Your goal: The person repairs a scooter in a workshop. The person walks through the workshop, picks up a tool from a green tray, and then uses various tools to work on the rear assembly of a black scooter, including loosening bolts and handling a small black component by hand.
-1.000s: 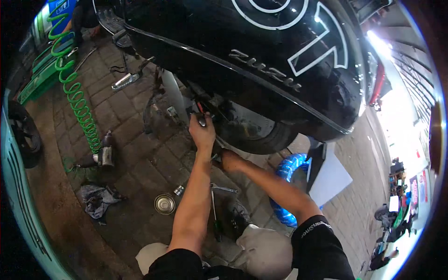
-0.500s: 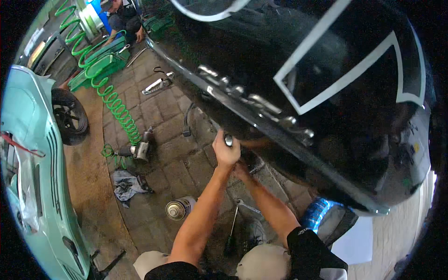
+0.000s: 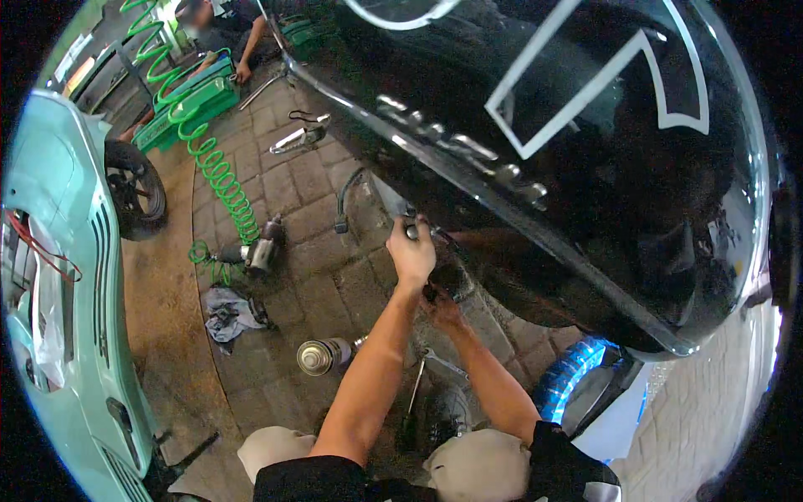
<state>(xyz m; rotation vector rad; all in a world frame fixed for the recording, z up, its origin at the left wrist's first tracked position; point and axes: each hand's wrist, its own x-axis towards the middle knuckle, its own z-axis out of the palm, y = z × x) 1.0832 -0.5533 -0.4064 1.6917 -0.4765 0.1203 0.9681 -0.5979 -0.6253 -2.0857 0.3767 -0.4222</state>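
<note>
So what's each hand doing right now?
Left hand: closed around a tool handle.
Right hand: in shadow, can't tell if it's open or closed.

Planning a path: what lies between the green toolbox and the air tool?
The coiled green hose stretches between the green toolbox and the air tool, seen in the head view.

black bodywork (image 3: 569, 197): glossy, smooth | paving (image 3: 326, 289): rough, matt | rag (image 3: 227, 316): matt cloth | can top (image 3: 314, 358): shiny metal
</note>
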